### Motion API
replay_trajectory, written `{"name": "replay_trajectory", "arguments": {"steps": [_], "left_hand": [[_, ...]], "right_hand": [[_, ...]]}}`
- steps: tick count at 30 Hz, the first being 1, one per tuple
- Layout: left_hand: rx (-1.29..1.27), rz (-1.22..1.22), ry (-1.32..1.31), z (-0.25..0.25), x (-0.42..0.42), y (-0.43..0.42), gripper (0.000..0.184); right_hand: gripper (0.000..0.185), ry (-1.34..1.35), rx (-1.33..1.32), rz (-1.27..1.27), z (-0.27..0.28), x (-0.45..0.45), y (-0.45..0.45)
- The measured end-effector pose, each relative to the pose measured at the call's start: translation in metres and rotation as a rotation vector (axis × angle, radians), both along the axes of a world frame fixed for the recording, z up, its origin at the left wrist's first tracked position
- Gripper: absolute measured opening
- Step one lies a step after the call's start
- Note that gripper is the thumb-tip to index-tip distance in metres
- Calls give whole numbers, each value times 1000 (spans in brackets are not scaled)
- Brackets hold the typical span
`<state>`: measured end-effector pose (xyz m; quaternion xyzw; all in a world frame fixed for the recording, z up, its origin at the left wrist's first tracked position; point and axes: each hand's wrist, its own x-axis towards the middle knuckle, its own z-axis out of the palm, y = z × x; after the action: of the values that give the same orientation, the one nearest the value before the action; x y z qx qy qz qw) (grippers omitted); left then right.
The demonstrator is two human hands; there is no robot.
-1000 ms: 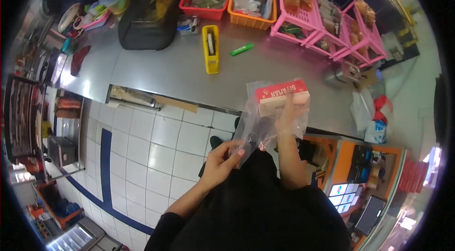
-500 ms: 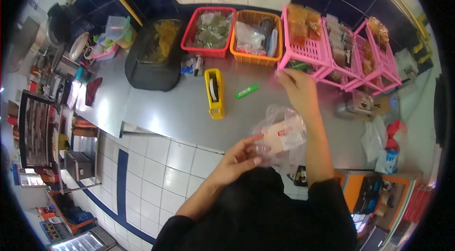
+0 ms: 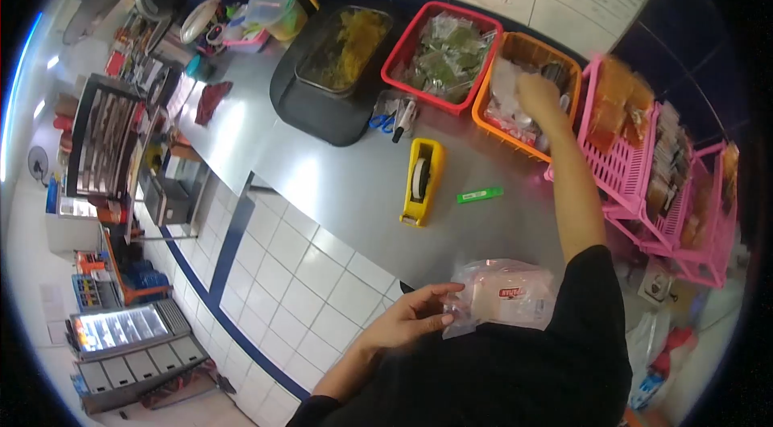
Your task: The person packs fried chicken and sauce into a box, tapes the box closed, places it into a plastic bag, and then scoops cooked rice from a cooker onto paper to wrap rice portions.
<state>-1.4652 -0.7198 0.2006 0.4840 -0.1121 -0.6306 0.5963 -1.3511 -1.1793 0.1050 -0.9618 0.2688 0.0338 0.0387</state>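
Down around four o'clock we've got our left hand (image 3: pixel 415 316) pinching the clear plastic bag (image 3: pixel 465 321) by its nine-o'clock end, probably steadying the pale box (image 3: pixel 513 304) inside, while our right hand (image 3: pixel 536 97)'s in the orange basket (image 3: pixel 513 142) at two, grip too hidden to tell.

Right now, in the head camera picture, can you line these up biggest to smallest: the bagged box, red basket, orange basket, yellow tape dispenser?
1. Red basket and orange basket: too alike to rank
2. Bagged box, though it's probably nearer the camera
3. Yellow tape dispenser
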Motion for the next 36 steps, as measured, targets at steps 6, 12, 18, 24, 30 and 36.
{"name": "replay_trajectory", "arguments": {"steps": [6,12,18,24,30,36], "left_hand": [[-2,-28,43,-8,17,-15,53],[-43,-106,-119,-1,19,-36,50],[109,-253,-312,-6,52,-35,42],[527,-212,-1244,-6,99,-86,40],[9,210,-1578,-38,119,-248,39],[107,97,-1918,-109,137,-371,43]], "right_hand": [[16,-314,307,57,5,-18,-33],[23,-500,377,72,12,-21,-33],[28,-532,461,15,39,-37,-59],[31,-707,1142,-31,36,-58,-83],[34,-784,1155,20,39,-65,-71],[30,-962,1149,-97,80,-89,-58]]}}
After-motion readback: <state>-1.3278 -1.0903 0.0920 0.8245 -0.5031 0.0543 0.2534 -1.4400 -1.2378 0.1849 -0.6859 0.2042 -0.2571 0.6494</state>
